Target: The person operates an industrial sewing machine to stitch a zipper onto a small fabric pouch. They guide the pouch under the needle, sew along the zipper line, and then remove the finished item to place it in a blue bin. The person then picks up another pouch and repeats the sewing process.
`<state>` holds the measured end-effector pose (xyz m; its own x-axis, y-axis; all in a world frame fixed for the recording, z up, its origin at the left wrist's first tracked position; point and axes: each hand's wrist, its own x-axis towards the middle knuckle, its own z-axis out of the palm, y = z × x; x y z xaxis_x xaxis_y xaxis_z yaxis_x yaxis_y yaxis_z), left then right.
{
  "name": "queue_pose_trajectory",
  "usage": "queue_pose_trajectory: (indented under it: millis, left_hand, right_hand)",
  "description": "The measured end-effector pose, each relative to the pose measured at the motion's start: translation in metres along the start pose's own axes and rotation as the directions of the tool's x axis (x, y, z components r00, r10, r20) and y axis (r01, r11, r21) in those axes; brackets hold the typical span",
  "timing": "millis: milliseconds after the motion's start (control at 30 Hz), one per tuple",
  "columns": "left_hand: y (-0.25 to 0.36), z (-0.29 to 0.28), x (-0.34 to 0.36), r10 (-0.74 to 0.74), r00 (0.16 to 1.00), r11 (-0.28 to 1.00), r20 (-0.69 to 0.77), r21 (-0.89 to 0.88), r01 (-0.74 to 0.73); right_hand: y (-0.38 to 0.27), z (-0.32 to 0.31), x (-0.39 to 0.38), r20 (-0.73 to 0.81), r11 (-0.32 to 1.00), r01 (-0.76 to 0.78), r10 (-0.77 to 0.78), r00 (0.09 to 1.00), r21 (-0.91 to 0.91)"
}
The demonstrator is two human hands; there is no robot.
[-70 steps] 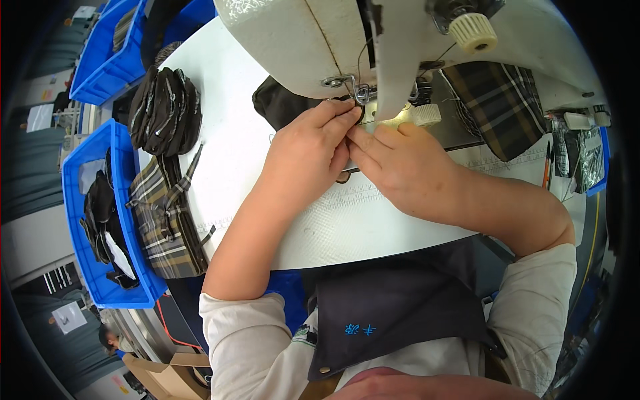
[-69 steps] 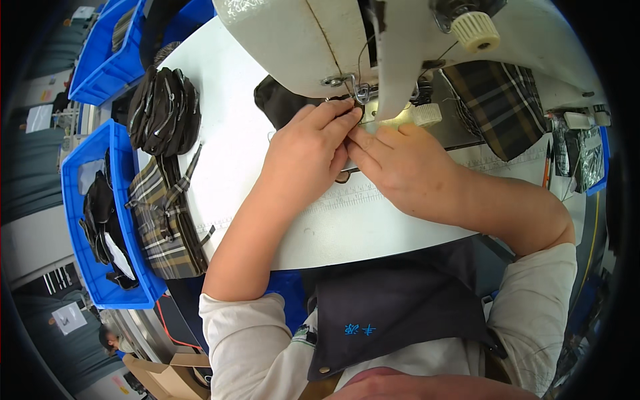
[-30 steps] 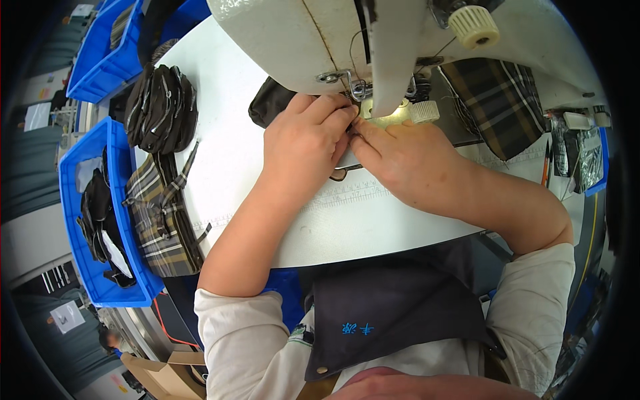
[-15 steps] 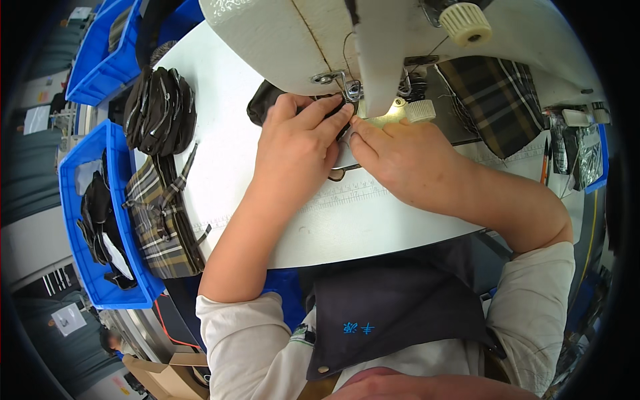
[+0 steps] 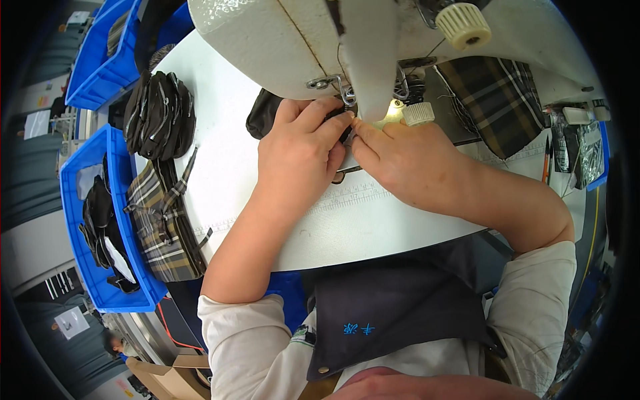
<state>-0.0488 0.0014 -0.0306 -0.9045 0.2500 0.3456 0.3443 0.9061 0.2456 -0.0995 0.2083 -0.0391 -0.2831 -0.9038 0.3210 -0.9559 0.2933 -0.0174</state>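
Observation:
Under the head of a white sewing machine [image 5: 267, 37] lies a dark fabric piece [image 5: 261, 115], mostly covered by my hands. My left hand [image 5: 299, 148] presses on it with bent fingers, the fingertips close to the presser foot [image 5: 348, 97]. My right hand [image 5: 408, 165] is closed, thumb and forefinger pinched at the fabric's edge beside the left fingertips. A small dark loop [image 5: 339, 177] pokes out below the fabric between my hands. The needle point and the exact grip of the right fingers are hidden.
Left on the white table [image 5: 360, 230] are stacked dark zippered pieces [image 5: 160, 113] and plaid fabric [image 5: 163, 233]. Blue bins [image 5: 119, 303] stand beside them. Another plaid piece [image 5: 497, 100] lies right of the needle area, near pens [image 5: 547, 160] and small packets [image 5: 588, 157].
The machine appears slightly further left as the view shifts a little. Both hands stay on the dark fabric, the left fingers having moved only slightly.

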Motion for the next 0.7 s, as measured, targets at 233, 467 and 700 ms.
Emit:
queue_pose_trajectory:
  millis: [233,467,700]
  left_hand:
    - [-0.002,-0.001,0.000,0.004,1.000,0.997,0.014,-0.078,-0.003]
    - [0.008,0.000,-0.001,-0.031,0.998,0.998,0.049,-0.055,0.034]
    - [0.008,0.000,-0.002,-0.043,0.999,0.995,0.030,-0.085,0.045]
  right_hand:
    - [-0.001,-0.004,0.000,0.095,0.999,-0.026,0.028,0.995,-0.019]
    - [0.001,-0.002,-0.001,0.004,1.000,-0.020,0.020,1.000,-0.002]
    - [0.003,-0.004,0.000,0.010,0.999,-0.042,0.042,0.999,0.017]
